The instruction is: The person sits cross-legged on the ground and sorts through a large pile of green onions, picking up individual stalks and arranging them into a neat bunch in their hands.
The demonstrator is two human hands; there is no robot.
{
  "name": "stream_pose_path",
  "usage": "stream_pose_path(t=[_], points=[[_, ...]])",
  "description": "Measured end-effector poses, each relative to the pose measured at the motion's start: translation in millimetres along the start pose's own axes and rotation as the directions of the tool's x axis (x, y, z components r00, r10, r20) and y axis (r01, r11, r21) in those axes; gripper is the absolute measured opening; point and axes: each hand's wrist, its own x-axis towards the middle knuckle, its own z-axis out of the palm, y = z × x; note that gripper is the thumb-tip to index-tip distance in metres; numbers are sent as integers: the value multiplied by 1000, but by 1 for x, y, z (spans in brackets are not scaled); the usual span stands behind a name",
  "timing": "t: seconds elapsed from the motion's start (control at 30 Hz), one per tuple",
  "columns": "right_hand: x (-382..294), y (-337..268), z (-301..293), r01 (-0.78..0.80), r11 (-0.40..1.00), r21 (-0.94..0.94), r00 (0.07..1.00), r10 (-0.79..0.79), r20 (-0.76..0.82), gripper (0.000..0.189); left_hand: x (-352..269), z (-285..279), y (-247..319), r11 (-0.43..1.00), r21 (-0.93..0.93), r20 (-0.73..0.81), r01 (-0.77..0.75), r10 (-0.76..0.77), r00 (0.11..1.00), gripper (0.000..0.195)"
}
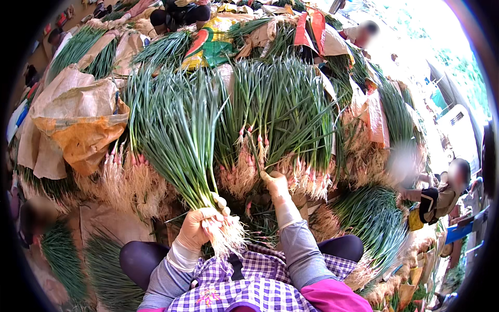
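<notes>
My left hand (199, 226), in a pale glove, grips a bunch of spring onions (183, 163) just above the pink bulbs. Its pale roots (226, 238) hang over my lap, and the green leaves fan up and away. My right hand (276, 187), also gloved, reaches forward to the edge of the heap, its fingers closed at the lower end of a dull, limp leaf (252, 150). Beyond both hands more spring onions (288, 105) lie in a thick layer, roots towards me. Loose bulbs and leaf scraps (263, 226) show between my arms.
An orange-and-tan woven sack (84, 121) covers onions on the left. A printed yellow-green sack (210, 43) lies farther back. Another onion pile (370, 218) stands at my right, and leaves (111, 269) lie at my left. Several other people sit around the heap, one (444, 195) at the right.
</notes>
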Motion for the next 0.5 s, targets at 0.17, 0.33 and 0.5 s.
stream_pose_path(t=[0.17,0.33,0.5], points=[[-17,-54,-24,183,916,358,982,-153,-111,19,-9,12,4,986,141,70,-93,84,994,34],[-2,-152,-43,339,934,-110,918,-354,-181,20,-14,11,11,966,211,114,-150,128,985,34],[31,-201,-20,525,745,-412,821,-570,16,37,-10,19,14,977,179,50,-115,107,993,34]])
